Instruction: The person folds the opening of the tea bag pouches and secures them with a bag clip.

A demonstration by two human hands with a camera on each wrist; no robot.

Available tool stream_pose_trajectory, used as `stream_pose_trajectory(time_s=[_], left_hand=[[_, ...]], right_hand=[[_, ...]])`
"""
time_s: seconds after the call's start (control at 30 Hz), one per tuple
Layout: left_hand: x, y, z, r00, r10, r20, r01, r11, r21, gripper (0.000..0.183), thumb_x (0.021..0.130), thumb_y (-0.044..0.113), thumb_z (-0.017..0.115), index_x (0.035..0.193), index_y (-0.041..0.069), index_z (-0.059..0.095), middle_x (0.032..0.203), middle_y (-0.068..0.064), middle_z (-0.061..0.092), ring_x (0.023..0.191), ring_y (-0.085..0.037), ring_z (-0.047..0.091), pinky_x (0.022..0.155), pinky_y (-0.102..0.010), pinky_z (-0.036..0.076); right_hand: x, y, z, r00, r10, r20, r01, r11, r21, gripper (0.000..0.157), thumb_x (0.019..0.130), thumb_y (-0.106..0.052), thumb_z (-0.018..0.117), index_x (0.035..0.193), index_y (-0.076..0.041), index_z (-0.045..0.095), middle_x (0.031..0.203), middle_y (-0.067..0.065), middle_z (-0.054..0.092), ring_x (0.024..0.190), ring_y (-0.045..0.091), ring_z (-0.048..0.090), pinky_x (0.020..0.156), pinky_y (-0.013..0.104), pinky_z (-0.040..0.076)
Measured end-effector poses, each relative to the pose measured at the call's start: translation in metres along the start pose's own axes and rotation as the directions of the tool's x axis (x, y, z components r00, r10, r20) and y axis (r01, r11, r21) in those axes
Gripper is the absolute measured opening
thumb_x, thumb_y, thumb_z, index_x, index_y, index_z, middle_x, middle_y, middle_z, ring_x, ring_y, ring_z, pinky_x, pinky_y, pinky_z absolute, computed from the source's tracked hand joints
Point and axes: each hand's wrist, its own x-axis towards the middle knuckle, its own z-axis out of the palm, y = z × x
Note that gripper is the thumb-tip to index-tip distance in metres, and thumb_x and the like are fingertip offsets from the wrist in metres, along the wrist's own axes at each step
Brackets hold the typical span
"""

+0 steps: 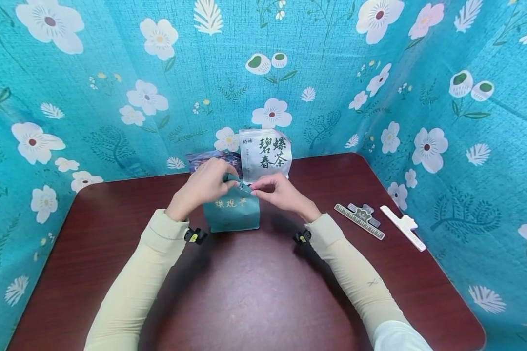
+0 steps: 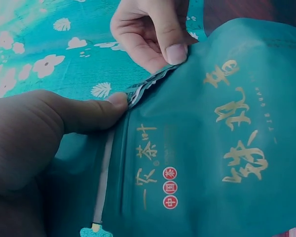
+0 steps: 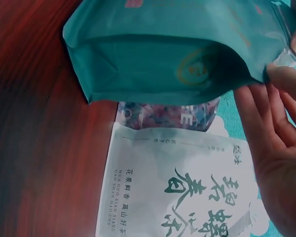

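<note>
A teal tea bag (image 1: 233, 217) with gold lettering stands upright near the back of the table. The left hand (image 1: 208, 181) grips its folded top edge, the thumb (image 2: 91, 111) lying along the fold. At the other end of that edge, the right hand (image 1: 281, 192) pinches the corner between thumb and fingers. In the left wrist view, a pale strip (image 2: 102, 177) runs down beside the red round marks, with a small teal piece (image 2: 95, 231) at its lower end. The right wrist view shows the bag's bottom gusset (image 3: 138, 79) from the side.
Behind the teal bag, a white tea bag (image 1: 265, 156) with dark characters and a purple patterned bag (image 1: 199, 158) stand against the floral cloth (image 1: 228, 87). To the right on the dark red table (image 1: 263, 292) lie a patterned long clip (image 1: 360, 222) and a white long clip (image 1: 401, 226).
</note>
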Motion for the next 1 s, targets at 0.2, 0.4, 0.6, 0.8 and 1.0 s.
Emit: stream_pose_trajectory(time_s=[0.2,0.4,0.6,0.8,1.0], left_hand=[[0.001,-0.001,0.000,1.000,0.022,0.022,-0.020,0.998,-0.053,0.014,0.094,0.013,0.073,0.101,0.003,0.080,0.089,-0.009,0.076,0.051,-0.015,0.044,0.056,-0.031,0.040],[0.000,-0.004,0.002,1.000,0.026,0.011,-0.026,0.998,-0.058,0.016,0.095,0.014,0.072,0.103,0.003,0.080,0.080,-0.006,0.074,0.047,-0.014,0.039,0.052,-0.031,0.036],[0.000,-0.007,0.002,0.999,0.036,0.012,-0.035,0.998,-0.055,0.016,0.096,0.014,0.072,0.105,0.004,0.080,0.077,-0.005,0.072,0.047,-0.015,0.040,0.053,-0.032,0.037],[0.001,-0.007,0.001,0.998,0.051,0.032,-0.048,0.996,-0.073,0.013,0.095,0.013,0.072,0.102,0.005,0.080,0.076,-0.003,0.072,0.047,-0.014,0.041,0.054,-0.032,0.039],[0.000,-0.005,-0.001,0.998,0.034,0.053,-0.030,0.997,-0.077,0.015,0.095,0.014,0.072,0.104,0.006,0.080,0.073,-0.002,0.070,0.045,-0.015,0.043,0.054,-0.032,0.041]], right_hand=[[-0.001,-0.003,0.006,0.997,-0.021,-0.077,0.014,0.996,-0.092,0.010,0.088,0.003,0.075,0.098,0.003,0.079,0.091,0.015,0.077,0.077,0.019,0.072,0.072,0.029,0.060],[0.000,-0.006,0.004,0.997,0.035,-0.063,-0.038,0.998,-0.047,0.014,0.090,0.005,0.072,0.103,0.006,0.077,0.097,0.019,0.076,0.083,0.020,0.071,0.076,0.027,0.058],[0.008,-0.003,0.009,0.997,-0.065,-0.049,0.068,0.996,0.055,0.019,0.094,-0.004,0.072,0.112,-0.001,0.078,0.102,0.011,0.076,0.089,0.016,0.070,0.079,0.033,0.059],[0.017,-0.007,0.018,0.991,-0.051,-0.125,0.056,0.998,0.041,0.011,0.092,-0.004,0.074,0.100,-0.001,0.080,0.091,0.010,0.076,0.078,0.014,0.069,0.071,0.045,0.060],[0.018,-0.015,0.020,0.989,0.032,-0.143,-0.032,0.999,0.003,0.012,0.089,0.001,0.075,0.100,0.004,0.079,0.092,0.017,0.076,0.077,0.017,0.070,0.073,0.049,0.060]])
